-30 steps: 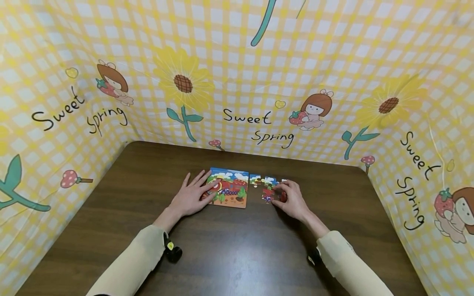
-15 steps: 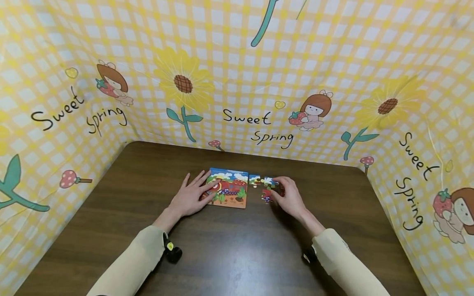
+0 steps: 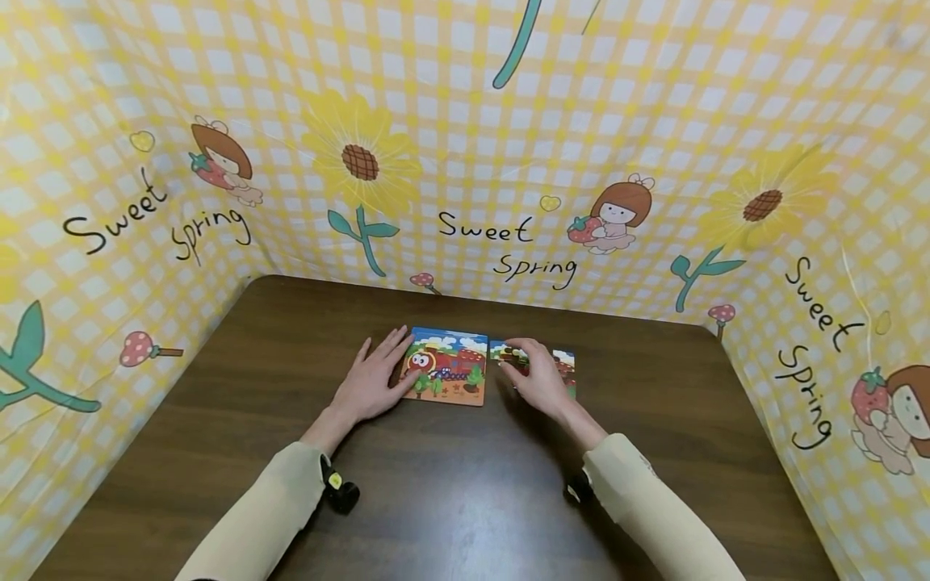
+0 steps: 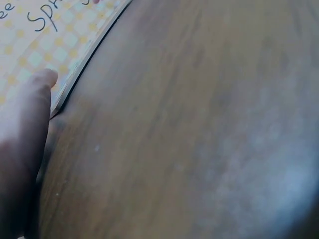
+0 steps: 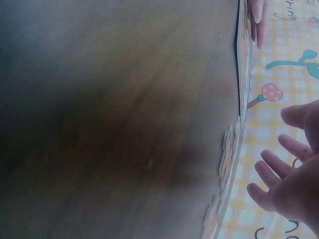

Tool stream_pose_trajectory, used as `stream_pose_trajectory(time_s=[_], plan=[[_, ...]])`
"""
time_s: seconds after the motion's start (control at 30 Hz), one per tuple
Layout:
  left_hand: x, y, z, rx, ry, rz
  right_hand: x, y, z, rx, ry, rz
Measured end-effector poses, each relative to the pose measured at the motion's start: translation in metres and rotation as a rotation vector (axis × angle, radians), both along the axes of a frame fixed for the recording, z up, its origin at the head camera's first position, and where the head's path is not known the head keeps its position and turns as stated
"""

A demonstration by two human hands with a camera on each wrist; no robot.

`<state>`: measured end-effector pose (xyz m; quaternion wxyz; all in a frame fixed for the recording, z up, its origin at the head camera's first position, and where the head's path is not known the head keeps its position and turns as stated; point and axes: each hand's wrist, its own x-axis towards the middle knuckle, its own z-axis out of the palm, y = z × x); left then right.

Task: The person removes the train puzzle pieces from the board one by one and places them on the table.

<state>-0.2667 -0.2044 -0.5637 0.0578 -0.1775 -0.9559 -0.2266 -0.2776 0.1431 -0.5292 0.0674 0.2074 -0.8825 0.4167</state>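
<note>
A picture board (image 3: 458,355) with a red train scene lies flat on the brown table. My left hand (image 3: 372,378) rests at its left edge, fingers straight and spread, thumb lying over the lower left of the picture. To the right of the board are matching jigsaw pieces (image 3: 566,365), partly hidden beneath my right hand (image 3: 539,375). Its thumb and fingertips hover around the pieces nearest the board. In the right wrist view the fingers (image 5: 266,174) are apart and loosely bent, with nothing seen between them; the pieces (image 5: 226,162) show edge-on beside them.
The dark wooden table (image 3: 436,484) reaches back to a yellow checked cloth (image 3: 465,177) that hangs behind it and on both sides. Each forearm carries a black wrist camera (image 3: 341,494) under a pale sleeve.
My right hand has moved left, from the right-hand pieces to those nearest the board; the right pieces now show. My left hand has drawn back slightly, uncovering the train's face.
</note>
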Motion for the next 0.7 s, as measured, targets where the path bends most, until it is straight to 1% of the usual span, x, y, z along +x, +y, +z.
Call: stream_pose_trajectory(time_s=[0.1,0.13,0.2,0.37,0.53,0.6,0.7], plan=[[0.000,-0.003,-0.001,0.010,0.005,0.036,0.002,-0.012,0.008,0.007,-0.057,-0.004],[0.000,-0.003,-0.001,0.015,0.003,0.046,0.006,-0.021,0.016,0.021,-0.081,-0.024],[0.001,-0.005,0.001,0.025,-0.007,0.055,0.005,-0.028,0.019,0.031,-0.094,-0.025],[0.002,-0.011,0.006,-0.018,-0.035,0.040,0.000,-0.045,0.019,0.025,-0.117,0.001],[0.003,-0.017,0.010,-0.054,-0.059,0.025,-0.002,-0.056,0.019,0.024,-0.107,0.016],[0.004,-0.018,0.008,-0.080,-0.058,0.015,-0.003,-0.060,0.018,0.031,-0.104,0.020],[0.005,-0.018,0.003,-0.116,-0.050,0.010,-0.007,-0.067,0.017,0.024,-0.130,0.043]])
